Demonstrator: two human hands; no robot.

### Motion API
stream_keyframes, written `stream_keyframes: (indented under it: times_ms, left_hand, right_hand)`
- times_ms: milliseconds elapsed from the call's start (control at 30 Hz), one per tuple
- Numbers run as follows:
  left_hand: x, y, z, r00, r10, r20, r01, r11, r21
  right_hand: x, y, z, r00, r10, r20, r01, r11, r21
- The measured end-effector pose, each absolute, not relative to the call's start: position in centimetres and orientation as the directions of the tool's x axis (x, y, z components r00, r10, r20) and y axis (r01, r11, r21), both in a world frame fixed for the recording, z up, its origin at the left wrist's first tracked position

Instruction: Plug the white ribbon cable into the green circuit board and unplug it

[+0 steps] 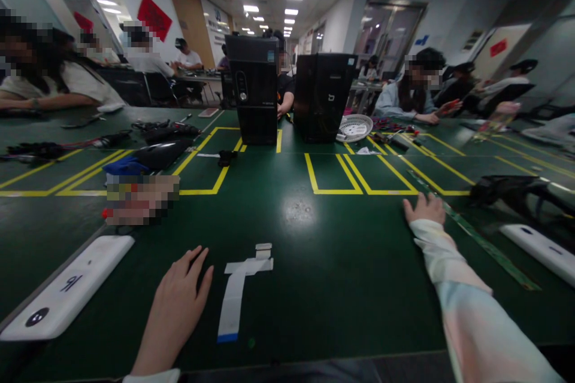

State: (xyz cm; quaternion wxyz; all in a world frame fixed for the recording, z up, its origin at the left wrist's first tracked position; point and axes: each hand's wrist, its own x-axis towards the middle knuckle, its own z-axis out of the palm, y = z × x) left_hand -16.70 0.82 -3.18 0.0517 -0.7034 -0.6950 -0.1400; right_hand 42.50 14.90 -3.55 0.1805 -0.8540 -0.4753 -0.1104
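My left hand (182, 293) rests on the green tabletop with fingers stretched out and nothing in it. Just right of it lies a white flat ribbon cable (232, 299), bent into a T-like shape, with a blue end toward me. Farther off to the right, my right hand (426, 209) reaches forward, fingers spread over the table. Beside its fingertips runs a long, narrow green circuit board strip (489, 242); whether they touch it I cannot tell.
White rounded devices lie at the left (74, 287) and right (543, 251). Two black computer towers (254, 90) (323, 96) stand ahead. Cable bundles (166, 130), a white basket (356, 127) and yellow tape outlines (336, 192) cover the far half. Several people sit around.
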Motion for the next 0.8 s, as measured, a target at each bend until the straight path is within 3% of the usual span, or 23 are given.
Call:
stream_keyframes:
  times_ms: [133, 433, 800]
  left_hand:
    - [-16.8, 0.9, -3.4, -0.009, 0.967, 0.256, 0.993, -0.021, 0.114]
    - [-16.7, 1.0, -3.2, 0.002, 0.964, 0.266, 0.993, -0.033, 0.112]
    - [-16.8, 0.9, -3.5, -0.003, 0.959, 0.284, 0.994, -0.029, 0.109]
  right_hand:
    - [47.6, 12.5, -2.7, 0.623, 0.708, 0.333, 0.780, -0.593, -0.199]
    - [48.6, 12.4, -2.9, 0.605, 0.760, 0.237, 0.795, -0.595, -0.122]
    - [47.7, 8.6, -3.2, 0.410, 0.889, 0.201, 0.912, -0.407, -0.060]
